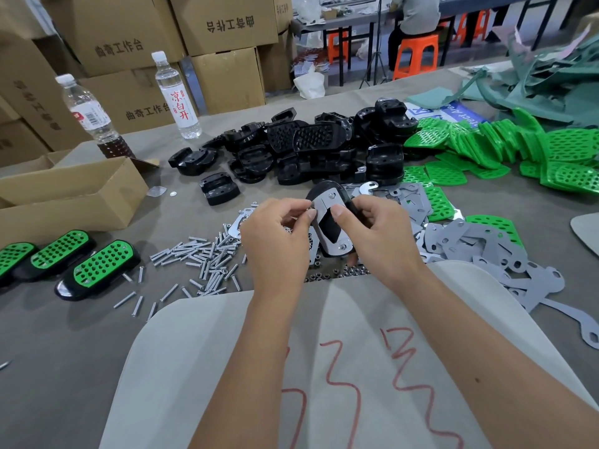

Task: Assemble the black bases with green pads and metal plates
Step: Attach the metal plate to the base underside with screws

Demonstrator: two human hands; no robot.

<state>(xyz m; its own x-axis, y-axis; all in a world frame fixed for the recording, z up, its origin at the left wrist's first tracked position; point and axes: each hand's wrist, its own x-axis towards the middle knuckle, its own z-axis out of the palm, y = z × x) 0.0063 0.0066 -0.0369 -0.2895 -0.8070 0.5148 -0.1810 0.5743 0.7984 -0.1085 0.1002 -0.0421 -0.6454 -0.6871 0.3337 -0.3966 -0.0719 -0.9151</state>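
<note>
Nearest, a pale sheet with red scrawl lies on the grey tabletop beneath both forearms. Above it, the right hand holds one black base underside up, thumb pressed on the metal plate seated across it; two fasteners show on that plate. The left hand has its grip narrowed to a pinch at the plate's near-left edge; what it pinches is too small to tell. Loose screws are scattered left of the hands, too many to count, with small nuts just beneath. Three finished units with green pads lie in a row at far left. Grey plates are heaped right. Farther off sit one open carton, a pile of black bases, a pile of green pads and two bottles.
</note>
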